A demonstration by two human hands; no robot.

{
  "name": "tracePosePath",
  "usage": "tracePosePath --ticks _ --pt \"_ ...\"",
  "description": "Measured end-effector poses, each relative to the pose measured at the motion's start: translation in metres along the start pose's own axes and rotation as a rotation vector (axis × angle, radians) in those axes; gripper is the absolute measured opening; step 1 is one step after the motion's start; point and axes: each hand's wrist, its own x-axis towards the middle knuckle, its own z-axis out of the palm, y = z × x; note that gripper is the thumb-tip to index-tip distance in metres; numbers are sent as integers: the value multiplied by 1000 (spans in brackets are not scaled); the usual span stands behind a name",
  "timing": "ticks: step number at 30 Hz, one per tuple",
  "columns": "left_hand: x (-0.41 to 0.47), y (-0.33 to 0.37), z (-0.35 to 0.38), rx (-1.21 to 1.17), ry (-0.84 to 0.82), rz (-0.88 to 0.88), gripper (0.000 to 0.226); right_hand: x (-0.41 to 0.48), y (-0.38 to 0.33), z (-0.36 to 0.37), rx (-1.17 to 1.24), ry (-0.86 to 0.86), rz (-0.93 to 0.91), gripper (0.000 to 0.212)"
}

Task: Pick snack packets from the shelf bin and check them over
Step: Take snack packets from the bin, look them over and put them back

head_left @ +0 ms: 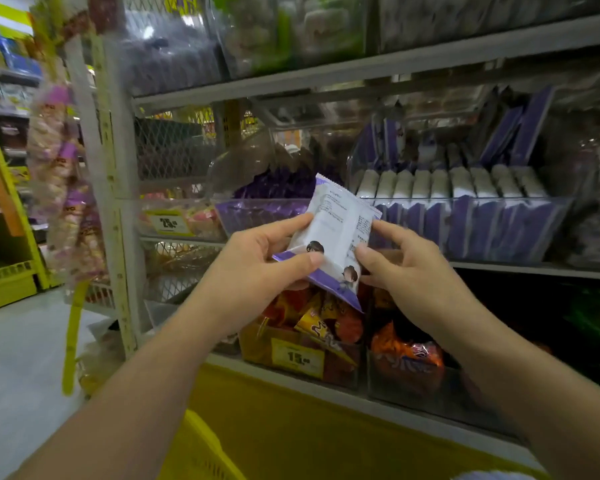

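up in front of a grey metal shelf (pixel 361 69), a glossy white-and-purple snack packet (pixel 329 233) is being held tilted between both hands, small print facing the camera. left hand (pixel 253 271) is pinching its lower left edge, fingers curled. right hand (pixel 409 271) is pinching the right edge, remaining fingers loosely spread. clear plastic bin (pixel 257 216) of purple packets (pixel 278 185) is sitting just behind; crinkly orange packets (pixel 409 351) are lying below.

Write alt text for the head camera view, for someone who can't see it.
A left hand and right hand pinch a white-and-purple snack packet before a shop shelf. Behind it, a clear bin holds rows of similar packets; orange snack bags sit below.
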Motion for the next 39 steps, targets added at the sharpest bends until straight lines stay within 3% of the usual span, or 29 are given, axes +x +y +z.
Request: tracePosePath --ticks 1,3,5,8,12,16,23,29,35,39 --pt "1 11 2 76 28 41 51 0 -9 -9 -168 17 -48 30" --pt "3 29 6 254 84 129 40 1 -25 -28 -448 28 -163 67" --pt "8 45 15 399 98 203 40 5 -44 -43 -540 -75 -233 89" --pt "21 67 34 586 90 306 45 15 -66 -60 -637 -249 -289 99" --pt "44 89 49 662 108 411 46 38 -82 -80 -732 -237 -339 78" --pt "71 97 59 563 80 456 47 58 -85 -96 -707 -178 -355 52" --pt "133 85 73 475 -49 449 58 98 -64 -123 -663 -14 -360 53" --pt "187 70 73 343 -117 417 50 133 -42 -129 -748 51 -347 53" --pt "226 45 53 648 -17 428 43 168 -9 -121 -1017 68 -267 58" --pt "245 29 45 963 -22 356 52 191 10 -123 -1030 120 -216 69"
